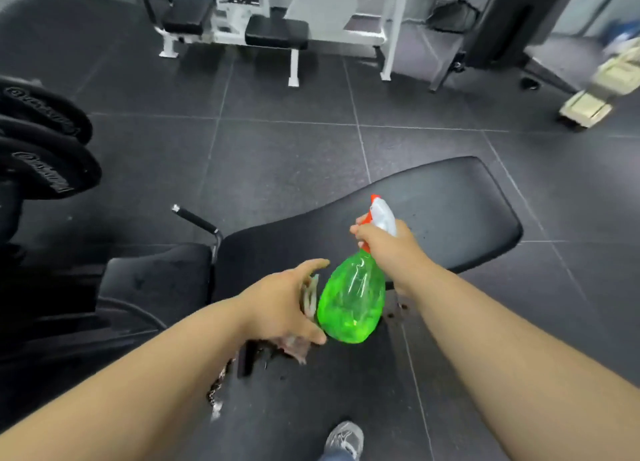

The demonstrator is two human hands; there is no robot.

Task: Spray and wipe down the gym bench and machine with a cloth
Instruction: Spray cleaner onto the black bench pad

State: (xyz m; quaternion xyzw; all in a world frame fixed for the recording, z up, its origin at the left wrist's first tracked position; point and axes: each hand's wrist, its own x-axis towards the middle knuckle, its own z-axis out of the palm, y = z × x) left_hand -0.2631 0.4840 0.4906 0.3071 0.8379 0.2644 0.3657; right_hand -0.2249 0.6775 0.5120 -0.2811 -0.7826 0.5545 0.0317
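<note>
Head view: the right hand (pixel 388 245) grips the neck of a green spray bottle (pixel 351 301), fingers curled round it below the white and orange spray head. The bottle hangs tilted over the near edge of the black bench (pixel 450 211), nozzle toward the pad's far end. Just beside the bottle's base, the left hand (pixel 280 304) holds a crumpled cloth (pixel 309 297) in its cupped fingers, with part of it dangling below. Weight plates (pixel 45 148) stand at the left. A white machine (pixel 239 17) with black pads stands across the tiled floor (pixel 277 148). A grey shoe (pixel 344 438) shows at the bottom.
</note>
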